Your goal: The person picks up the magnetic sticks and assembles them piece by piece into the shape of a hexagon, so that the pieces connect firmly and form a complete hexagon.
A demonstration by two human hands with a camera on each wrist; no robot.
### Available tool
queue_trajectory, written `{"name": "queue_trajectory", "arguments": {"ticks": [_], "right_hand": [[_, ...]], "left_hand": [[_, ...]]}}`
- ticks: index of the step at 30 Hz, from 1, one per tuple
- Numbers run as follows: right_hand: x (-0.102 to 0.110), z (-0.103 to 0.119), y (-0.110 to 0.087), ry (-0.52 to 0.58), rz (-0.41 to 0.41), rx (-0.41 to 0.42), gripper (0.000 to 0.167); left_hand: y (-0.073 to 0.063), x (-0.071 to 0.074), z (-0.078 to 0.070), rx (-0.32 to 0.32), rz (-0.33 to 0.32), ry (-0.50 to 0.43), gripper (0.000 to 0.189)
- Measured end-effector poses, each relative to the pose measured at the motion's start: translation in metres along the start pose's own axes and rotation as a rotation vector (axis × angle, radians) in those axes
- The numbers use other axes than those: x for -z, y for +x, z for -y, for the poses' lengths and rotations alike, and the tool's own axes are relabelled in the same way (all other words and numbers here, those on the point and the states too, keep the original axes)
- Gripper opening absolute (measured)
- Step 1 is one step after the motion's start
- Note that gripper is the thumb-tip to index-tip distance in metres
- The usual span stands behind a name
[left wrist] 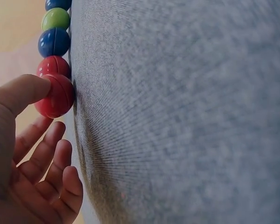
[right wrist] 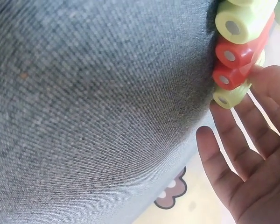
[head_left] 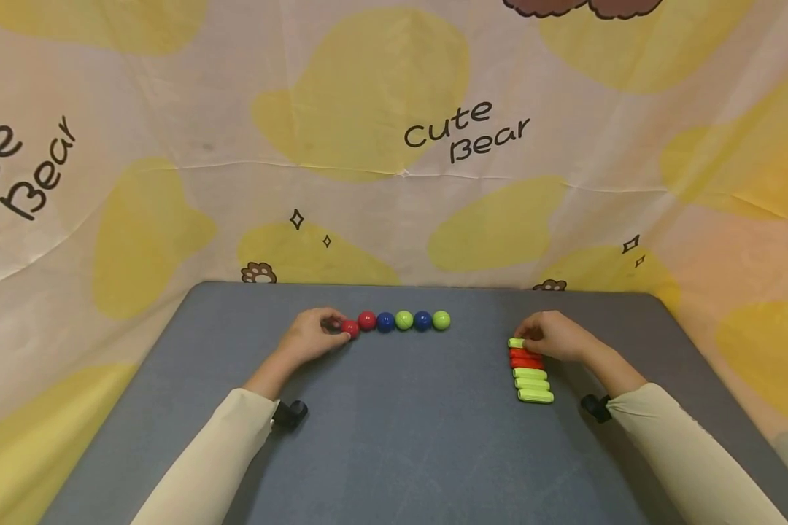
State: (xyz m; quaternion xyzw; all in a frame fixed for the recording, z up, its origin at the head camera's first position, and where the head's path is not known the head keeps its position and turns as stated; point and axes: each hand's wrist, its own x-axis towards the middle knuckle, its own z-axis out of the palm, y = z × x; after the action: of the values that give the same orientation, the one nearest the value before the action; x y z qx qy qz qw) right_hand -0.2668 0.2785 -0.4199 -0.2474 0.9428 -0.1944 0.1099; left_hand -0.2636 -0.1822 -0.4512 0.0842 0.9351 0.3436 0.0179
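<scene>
My left hand (head_left: 313, 334) pinches a red ball (head_left: 350, 329) between thumb and forefinger, at the left end of a row. In the left wrist view the thumb presses on this red ball (left wrist: 58, 97), while the other fingers curve loosely below. Another red ball (head_left: 367, 321) touches it, followed rightward by blue and green balls in turn. On the right, my right hand (head_left: 554, 335) pinches a yellow-green tube (head_left: 515, 343) at the far end of a column. Nearer me lie two red tubes (head_left: 525, 358) and several yellow-green tubes (head_left: 532, 384), side by side. Hollow ends show on the tubes (right wrist: 232, 28).
All of it sits on a grey table (head_left: 394, 437) with rounded far corners. Behind the table's back edge hangs a patterned cloth (head_left: 368, 109) with yellow patches and lettering. A black wrist device (head_left: 291, 415) is strapped at the left cuff, another wrist device (head_left: 595, 408) at the right.
</scene>
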Motion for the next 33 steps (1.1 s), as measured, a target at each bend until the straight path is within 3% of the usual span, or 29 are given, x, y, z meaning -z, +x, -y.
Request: {"name": "queue_trajectory", "arguments": {"ticks": [6, 16, 23, 33], "right_hand": [[0.000, 0.006, -0.001, -0.002, -0.055, -0.023, 0.015], [0.001, 0.028, -0.009, -0.013, -0.136, -0.003, 0.013], [-0.006, 0.043, -0.008, 0.003, -0.155, -0.002, 0.013], [-0.024, 0.075, 0.000, 0.034, -0.184, 0.103, 0.015]], "left_hand": [[-0.009, 0.002, 0.002, -0.001, -0.020, 0.006, 0.027], [-0.035, 0.005, 0.002, -0.015, -0.026, 0.009, 0.024], [-0.050, 0.002, -0.006, -0.032, -0.029, 0.014, 0.026], [-0.064, -0.009, -0.026, -0.033, -0.002, -0.007, 0.025]]}}
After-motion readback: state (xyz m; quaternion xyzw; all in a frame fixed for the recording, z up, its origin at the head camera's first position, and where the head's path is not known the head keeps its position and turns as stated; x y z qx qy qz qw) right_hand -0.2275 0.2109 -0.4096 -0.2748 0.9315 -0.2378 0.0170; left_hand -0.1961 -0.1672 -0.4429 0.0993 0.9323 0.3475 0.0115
